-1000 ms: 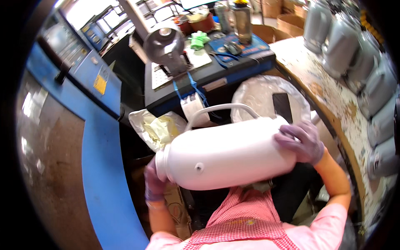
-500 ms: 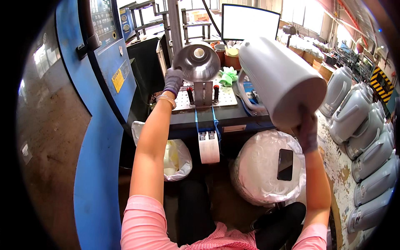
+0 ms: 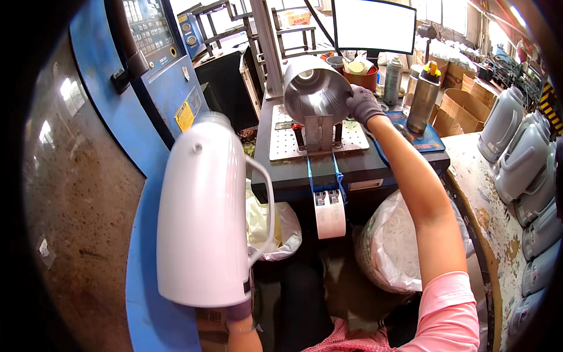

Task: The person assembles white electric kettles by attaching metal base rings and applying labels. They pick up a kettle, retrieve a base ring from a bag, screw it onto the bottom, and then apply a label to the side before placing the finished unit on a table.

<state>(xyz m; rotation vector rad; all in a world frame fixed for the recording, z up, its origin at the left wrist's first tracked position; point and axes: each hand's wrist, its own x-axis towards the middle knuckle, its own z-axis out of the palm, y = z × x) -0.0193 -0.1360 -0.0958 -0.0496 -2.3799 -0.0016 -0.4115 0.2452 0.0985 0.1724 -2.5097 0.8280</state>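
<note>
A light grey jug with a long side handle (image 3: 202,217) stands nearly upright on the left, slightly tilted. My left hand (image 3: 238,310), gloved, holds it from below at the base; most of its fingers are hidden behind the jug. At the bench a shiny, hollow metal cup (image 3: 316,97) rests on a metal bracket (image 3: 319,134) with its wide mouth facing me. My right hand (image 3: 365,104), in a grey glove, has its fingers closed on the right rim of this cup.
A blue machine (image 3: 158,76) borders the left. Several grey jugs (image 3: 503,126) line the worn table at right. A spray can (image 3: 393,81) and a bottle with a yellow cap (image 3: 423,100) stand behind my right hand. Below are a label roll (image 3: 330,217) and lined bins (image 3: 384,246).
The jug has gone from my right hand to my left and swung from right to left. My right hand now grips the metal cup, where my left was. The view has shifted.
</note>
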